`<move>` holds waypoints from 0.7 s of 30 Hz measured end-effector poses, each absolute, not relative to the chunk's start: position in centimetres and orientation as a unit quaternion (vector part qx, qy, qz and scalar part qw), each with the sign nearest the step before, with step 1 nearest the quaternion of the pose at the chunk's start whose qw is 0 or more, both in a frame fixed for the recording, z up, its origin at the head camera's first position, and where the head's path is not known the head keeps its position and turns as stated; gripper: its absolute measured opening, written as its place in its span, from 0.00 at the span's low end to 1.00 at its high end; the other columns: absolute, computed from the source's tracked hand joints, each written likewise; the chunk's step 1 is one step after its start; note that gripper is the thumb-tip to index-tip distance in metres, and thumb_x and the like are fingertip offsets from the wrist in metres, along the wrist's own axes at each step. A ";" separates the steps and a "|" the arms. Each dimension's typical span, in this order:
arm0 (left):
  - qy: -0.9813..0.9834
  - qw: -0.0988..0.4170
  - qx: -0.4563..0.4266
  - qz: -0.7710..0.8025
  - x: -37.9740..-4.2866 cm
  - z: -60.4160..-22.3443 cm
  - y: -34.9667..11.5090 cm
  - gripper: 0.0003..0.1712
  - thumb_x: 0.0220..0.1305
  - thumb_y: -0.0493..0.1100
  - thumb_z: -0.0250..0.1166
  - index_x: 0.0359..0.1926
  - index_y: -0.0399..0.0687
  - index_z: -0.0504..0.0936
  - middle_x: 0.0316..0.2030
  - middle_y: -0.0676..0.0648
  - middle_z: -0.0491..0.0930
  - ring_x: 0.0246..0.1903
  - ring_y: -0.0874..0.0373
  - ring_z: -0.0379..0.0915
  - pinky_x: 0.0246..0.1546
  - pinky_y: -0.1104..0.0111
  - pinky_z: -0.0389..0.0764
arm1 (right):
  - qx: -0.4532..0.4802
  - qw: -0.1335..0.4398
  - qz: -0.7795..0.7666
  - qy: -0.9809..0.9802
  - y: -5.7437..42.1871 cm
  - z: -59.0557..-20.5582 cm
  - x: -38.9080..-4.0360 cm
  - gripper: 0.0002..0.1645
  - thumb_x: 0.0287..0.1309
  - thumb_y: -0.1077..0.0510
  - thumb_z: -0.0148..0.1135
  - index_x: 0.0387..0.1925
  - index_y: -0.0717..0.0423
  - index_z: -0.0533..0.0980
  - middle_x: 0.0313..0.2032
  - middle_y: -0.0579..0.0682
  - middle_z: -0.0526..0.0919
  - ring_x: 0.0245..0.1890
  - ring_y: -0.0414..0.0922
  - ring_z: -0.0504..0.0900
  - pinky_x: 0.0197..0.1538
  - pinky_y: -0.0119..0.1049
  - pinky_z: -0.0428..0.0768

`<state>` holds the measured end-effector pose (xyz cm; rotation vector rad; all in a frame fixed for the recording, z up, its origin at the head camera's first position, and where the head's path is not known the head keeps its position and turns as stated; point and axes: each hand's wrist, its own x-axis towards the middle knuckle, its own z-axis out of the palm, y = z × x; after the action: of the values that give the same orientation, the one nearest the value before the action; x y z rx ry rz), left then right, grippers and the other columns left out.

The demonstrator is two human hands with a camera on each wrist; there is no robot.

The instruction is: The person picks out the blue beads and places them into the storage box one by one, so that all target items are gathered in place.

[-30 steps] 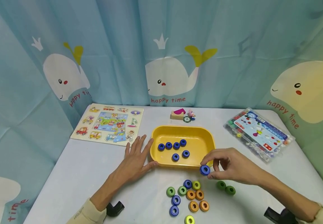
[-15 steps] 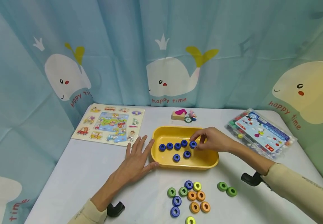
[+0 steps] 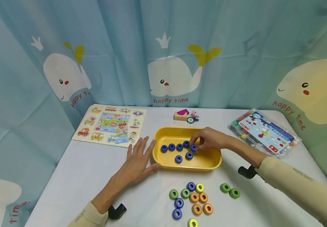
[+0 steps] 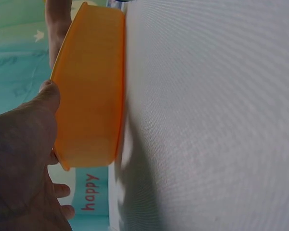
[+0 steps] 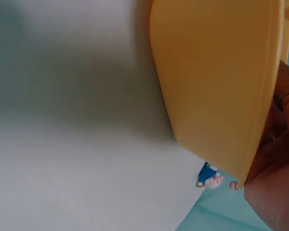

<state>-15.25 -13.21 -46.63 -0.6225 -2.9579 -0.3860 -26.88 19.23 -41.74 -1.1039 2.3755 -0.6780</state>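
My right hand (image 3: 210,138) reaches into the yellow tray (image 3: 163,164) and pinches a blue ring (image 3: 193,148) between thumb and fingertips, low over the tray floor. Several other blue rings (image 3: 171,147) lie in the tray, left of and below the held one. At the tray's left end my left hand (image 3: 136,162) has its fingers spread, with thumb and fingertips at the rim. In the left wrist view, the left thumb (image 4: 49,96) touches the tray's rim. The right wrist view has the tray's outer wall (image 5: 216,86) hiding the right fingertips and the held ring.
In front of the tray lie loose blue, yellow, orange (image 3: 197,209) and light green rings, with two darker green rings (image 3: 230,190) to their right. A picture puzzle board (image 3: 109,124) is back left, a clear bead box (image 3: 265,132) back right. Small toys (image 3: 184,116) stand behind the tray.
My right hand has carried the blue ring from in front of the tray into it, then lowered it slightly left beside the others. The left hand stays at the rim.
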 end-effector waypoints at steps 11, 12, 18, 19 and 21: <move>-0.970 0.041 -0.204 -0.122 -15.4 -46.5 -13.2 0.51 0.55 0.80 0.37 0.73 0.61 0.41 0.72 0.45 0.38 0.69 0.46 0.31 0.62 0.41 0.40 | -0.410 0.263 -0.202 0.850 18.7 -42.1 -27.7 0.13 0.50 0.57 0.70 0.40 0.43 0.81 0.32 0.40 0.81 0.25 0.39 0.76 0.32 0.33 0.77; -0.970 0.040 -0.204 -0.123 -15.4 -46.5 -13.2 0.51 0.55 0.80 0.38 0.73 0.62 0.41 0.72 0.45 0.37 0.69 0.46 0.31 0.62 0.41 0.39 | -0.409 0.263 -0.200 0.850 18.7 -42.2 -27.7 0.13 0.50 0.57 0.70 0.41 0.43 0.81 0.32 0.40 0.80 0.25 0.39 0.76 0.32 0.33 0.77; -0.970 0.040 -0.206 -0.125 -15.3 -46.6 -13.2 0.52 0.55 0.79 0.39 0.73 0.62 0.40 0.72 0.45 0.37 0.69 0.46 0.30 0.61 0.41 0.40 | -0.414 0.256 -0.194 0.852 18.8 -42.0 -27.7 0.15 0.51 0.57 0.69 0.43 0.44 0.81 0.33 0.41 0.81 0.25 0.38 0.77 0.33 0.32 0.78; -0.970 0.041 -0.205 -0.125 -15.3 -46.7 -13.2 0.51 0.55 0.79 0.39 0.73 0.62 0.40 0.72 0.45 0.37 0.69 0.46 0.30 0.61 0.41 0.40 | -0.414 0.250 -0.198 0.853 18.8 -41.9 -27.7 0.15 0.51 0.57 0.69 0.44 0.44 0.81 0.34 0.41 0.81 0.25 0.38 0.77 0.33 0.32 0.78; -0.970 0.043 -0.205 -0.124 -15.3 -46.7 -13.3 0.51 0.55 0.79 0.39 0.73 0.62 0.40 0.72 0.45 0.38 0.69 0.45 0.31 0.61 0.41 0.40 | -0.406 0.235 -0.211 0.858 19.1 -41.2 -27.4 0.16 0.51 0.57 0.69 0.45 0.45 0.81 0.37 0.42 0.82 0.26 0.38 0.77 0.33 0.32 0.78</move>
<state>-15.32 -13.26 -46.71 -0.6276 -2.9670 -0.3801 -27.43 19.05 -41.24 -1.1142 2.3535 -0.5781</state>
